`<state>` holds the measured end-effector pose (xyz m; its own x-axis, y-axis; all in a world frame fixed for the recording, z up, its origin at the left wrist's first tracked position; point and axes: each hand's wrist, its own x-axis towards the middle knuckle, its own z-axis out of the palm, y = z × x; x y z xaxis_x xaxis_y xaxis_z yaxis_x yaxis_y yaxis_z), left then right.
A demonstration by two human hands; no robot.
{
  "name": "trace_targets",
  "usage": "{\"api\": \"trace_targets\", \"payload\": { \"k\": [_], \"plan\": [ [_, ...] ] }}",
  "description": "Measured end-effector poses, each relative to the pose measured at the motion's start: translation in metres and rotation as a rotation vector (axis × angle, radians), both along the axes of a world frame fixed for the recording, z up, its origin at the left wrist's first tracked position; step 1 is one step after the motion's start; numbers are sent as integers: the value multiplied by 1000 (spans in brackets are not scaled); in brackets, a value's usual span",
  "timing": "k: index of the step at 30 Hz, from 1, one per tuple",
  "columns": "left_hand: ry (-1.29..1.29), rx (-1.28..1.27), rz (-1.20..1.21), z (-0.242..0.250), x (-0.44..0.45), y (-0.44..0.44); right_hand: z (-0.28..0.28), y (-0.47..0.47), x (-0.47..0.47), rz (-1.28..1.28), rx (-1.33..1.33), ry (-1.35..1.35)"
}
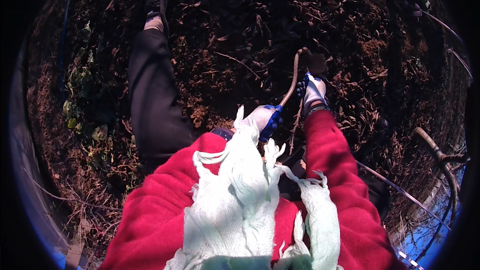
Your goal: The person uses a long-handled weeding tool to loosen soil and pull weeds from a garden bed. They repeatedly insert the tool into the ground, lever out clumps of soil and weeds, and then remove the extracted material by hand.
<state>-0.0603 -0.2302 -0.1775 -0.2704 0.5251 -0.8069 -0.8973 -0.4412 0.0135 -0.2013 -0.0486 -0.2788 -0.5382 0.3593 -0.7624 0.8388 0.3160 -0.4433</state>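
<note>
My left hand (265, 120), in a white knit glove with a blue coated palm, is closed around the wooden handle (293, 78) of what looks like a short hoe. The handle bends at the top toward a flat dark blade (317, 63). Just below the blade is my right hand (314, 89), gloved the same way, with its fingers curled down toward the soil. A thin branched twig or root (297, 123) runs from beneath those fingers back toward me. Shade hides whether the right fingers grip it.
Dry leaves and loose soil (198, 112) cover the ground. My left leg (152, 93) stretches forward on the left, beside green plants (99, 133). A pale scarf (240, 195) hangs below my chest. Strips of tape (403, 193) and a cut branch (431, 144) are at right.
</note>
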Motion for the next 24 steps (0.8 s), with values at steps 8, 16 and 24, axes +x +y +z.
{"api": "trace_targets", "payload": {
  "k": [8,16,24],
  "plan": [
    [73,-64,4,25,-7,-1,-41,11,15,-31,-192,67],
    [215,-139,-14,46,-29,-11,-61,41,76,-138,-156,-179],
    [326,-102,-44,42,-26,-16,-5,34,17,229,-203,48]
  ]
}}
